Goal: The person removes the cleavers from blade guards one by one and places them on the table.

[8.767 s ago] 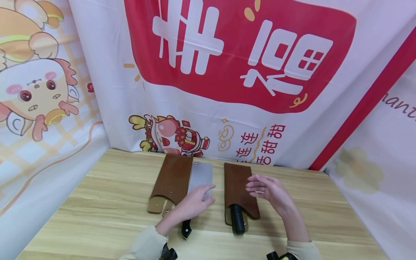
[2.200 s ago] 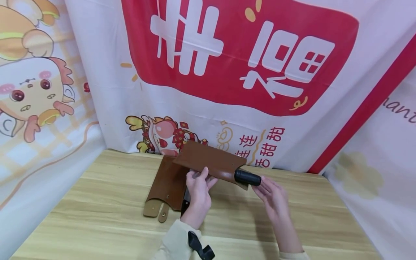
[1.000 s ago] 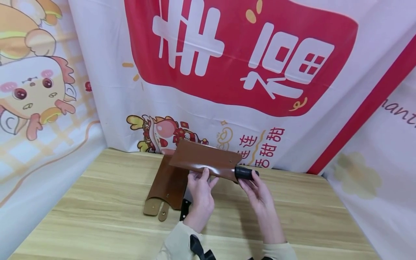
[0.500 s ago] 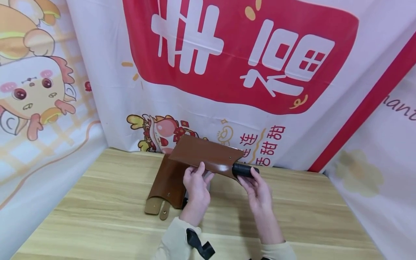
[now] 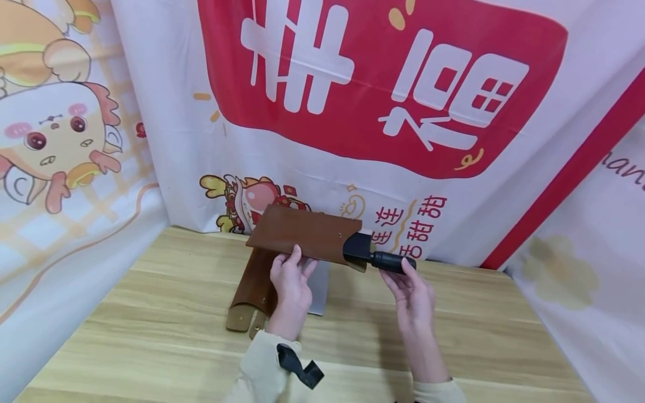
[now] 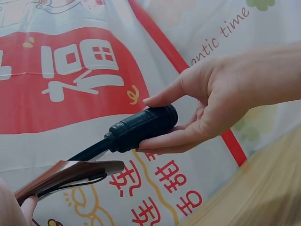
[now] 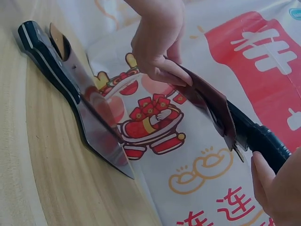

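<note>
My left hand (image 5: pixel 292 285) holds a brown leather knife sheath (image 5: pixel 304 230) above the table, thumb on its near face. A cleaver with a dark blade (image 5: pixel 358 247) sticks partly out of the sheath's right end; the rest of the blade is hidden inside. My right hand (image 5: pixel 415 299) grips the cleaver's black round handle (image 6: pixel 146 127) between thumb and fingers. Below, a second brown sheath (image 5: pixel 253 288) lies on the table. Beside it rests a second cleaver (image 7: pixel 101 127) with a silver blade and a black riveted handle, largely covered by my left hand in the head view.
The wood-grain table (image 5: pixel 151 313) ends at a printed white and red cloth (image 5: pixel 327 140) hanging behind it. More printed cloth hangs at the left and right sides. A black strap (image 5: pixel 300 366) is on my left wrist.
Over the last half second the dark cleaver has slid partly out of its sheath, its handle moving right. Earlier, this sheathed cleaver lay on the table and was lifted by both hands.
</note>
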`<state>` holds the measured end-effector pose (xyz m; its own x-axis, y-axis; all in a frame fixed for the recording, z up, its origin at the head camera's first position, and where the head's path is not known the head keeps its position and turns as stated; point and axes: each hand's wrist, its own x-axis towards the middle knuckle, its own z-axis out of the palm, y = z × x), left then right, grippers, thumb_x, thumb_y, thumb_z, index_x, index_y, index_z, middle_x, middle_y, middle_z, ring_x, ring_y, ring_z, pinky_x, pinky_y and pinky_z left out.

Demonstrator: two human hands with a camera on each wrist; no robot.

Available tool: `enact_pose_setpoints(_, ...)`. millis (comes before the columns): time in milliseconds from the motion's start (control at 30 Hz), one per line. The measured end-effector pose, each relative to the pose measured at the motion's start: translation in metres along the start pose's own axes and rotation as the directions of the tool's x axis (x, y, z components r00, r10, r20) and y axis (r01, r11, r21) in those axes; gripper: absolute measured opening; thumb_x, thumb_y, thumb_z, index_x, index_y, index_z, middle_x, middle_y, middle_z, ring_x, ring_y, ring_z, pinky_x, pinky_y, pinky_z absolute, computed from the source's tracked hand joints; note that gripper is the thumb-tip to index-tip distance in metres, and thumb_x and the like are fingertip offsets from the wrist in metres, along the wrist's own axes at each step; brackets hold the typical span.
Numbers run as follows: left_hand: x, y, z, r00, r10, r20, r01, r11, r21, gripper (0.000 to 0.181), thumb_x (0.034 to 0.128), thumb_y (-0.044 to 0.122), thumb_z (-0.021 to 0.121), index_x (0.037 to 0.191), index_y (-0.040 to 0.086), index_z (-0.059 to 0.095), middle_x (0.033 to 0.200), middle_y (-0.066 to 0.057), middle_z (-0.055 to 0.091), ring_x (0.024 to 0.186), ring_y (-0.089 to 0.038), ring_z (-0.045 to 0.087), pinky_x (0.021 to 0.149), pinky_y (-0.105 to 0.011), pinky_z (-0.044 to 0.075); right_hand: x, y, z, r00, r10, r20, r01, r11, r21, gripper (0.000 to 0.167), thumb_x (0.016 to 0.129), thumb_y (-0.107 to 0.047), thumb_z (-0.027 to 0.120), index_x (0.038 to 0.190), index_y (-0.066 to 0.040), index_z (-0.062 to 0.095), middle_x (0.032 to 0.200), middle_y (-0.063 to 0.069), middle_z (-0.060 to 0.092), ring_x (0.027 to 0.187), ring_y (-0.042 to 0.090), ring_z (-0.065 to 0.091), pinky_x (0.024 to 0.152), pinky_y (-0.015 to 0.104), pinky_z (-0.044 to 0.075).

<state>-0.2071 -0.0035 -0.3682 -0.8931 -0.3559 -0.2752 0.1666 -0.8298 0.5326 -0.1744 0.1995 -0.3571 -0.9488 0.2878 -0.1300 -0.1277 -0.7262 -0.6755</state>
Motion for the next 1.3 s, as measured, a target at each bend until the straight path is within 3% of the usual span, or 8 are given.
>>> enact_pose_setpoints(133,0.001,0.001,0.0,1.0,-0.001,0.0,0.001,1.0,-0.01,0.011,0.1044,0.005,0.059,0.107,-0.002,0.05,0.122,-0.017,0.057,0.097,-0.024,0.068,0.096,-0.051,0.055,0.002,-0.005,-0.003,1.0,0.022,-0.003,-0.022,1.0,0.019,0.005,0.101,-0.002,0.064,0.103,0.002,0.067,0.089,0.019,0.075,0.086,0.028,0.077,0.089,0.043,0.059)
enact_pose_setpoints(400,0.006,0.006,-0.001,1.0,0.009,0.018,-0.009,0.999,-0.035,0.009,0.1041,0.003,0.059,0.102,0.0,0.051,0.107,-0.012,0.06,0.087,-0.02,0.069,0.077,-0.038,0.063,0.005,-0.016,-0.006,0.997,0.066,-0.043,-0.063,0.995,0.071,0.03,0.099,-0.001,0.068,0.125,0.002,0.054,0.091,0.02,0.075,0.089,0.031,0.077,0.09,0.045,0.059)
enact_pose_setpoints(633,0.006,0.007,-0.002,1.0,-0.014,0.021,0.015,0.999,-0.034,0.008,0.1039,0.003,0.059,0.104,-0.002,0.052,0.104,-0.011,0.062,0.085,-0.019,0.069,0.074,-0.036,0.064,0.004,-0.023,-0.009,0.997,0.07,-0.01,-0.069,0.994,0.086,0.01,0.101,0.004,0.06,0.11,0.002,0.063,0.088,0.021,0.075,0.085,0.033,0.077,0.085,0.045,0.061)
enact_pose_setpoints(867,0.011,0.011,-0.003,1.0,0.009,0.004,-0.009,1.0,-0.019,0.009,0.1043,0.005,0.06,0.104,0.0,0.052,0.112,-0.013,0.06,0.09,-0.02,0.07,0.077,-0.037,0.063,0.007,-0.034,-0.016,0.995,0.095,0.009,-0.095,0.994,0.048,0.01,0.102,0.001,0.055,0.106,0.0,0.064,0.092,0.019,0.076,0.088,0.03,0.077,0.084,0.043,0.062)
enact_pose_setpoints(1100,0.028,0.034,-0.011,0.996,0.083,-0.017,-0.084,0.995,-0.055,0.012,0.1056,0.008,0.058,0.103,0.002,0.047,0.119,-0.013,0.056,0.095,-0.022,0.07,0.094,-0.044,0.058,0.011,-0.062,-0.039,0.993,0.119,0.009,-0.119,0.975,0.188,0.006,0.102,-0.002,0.056,0.107,-0.001,0.057,0.093,0.02,0.073,0.088,0.03,0.076,0.077,0.046,0.063)
enact_pose_setpoints(1300,0.035,0.04,-0.015,0.997,0.08,-0.004,-0.08,0.995,-0.055,0.011,0.1053,0.006,0.058,0.102,0.003,0.048,0.105,-0.007,0.061,0.09,-0.02,0.071,0.078,-0.036,0.063,0.016,-0.078,-0.056,0.996,0.078,0.045,-0.088,0.957,0.278,0.005,0.099,0.004,0.058,0.102,0.001,0.055,0.092,0.021,0.07,0.089,0.031,0.075,0.076,0.052,0.063)
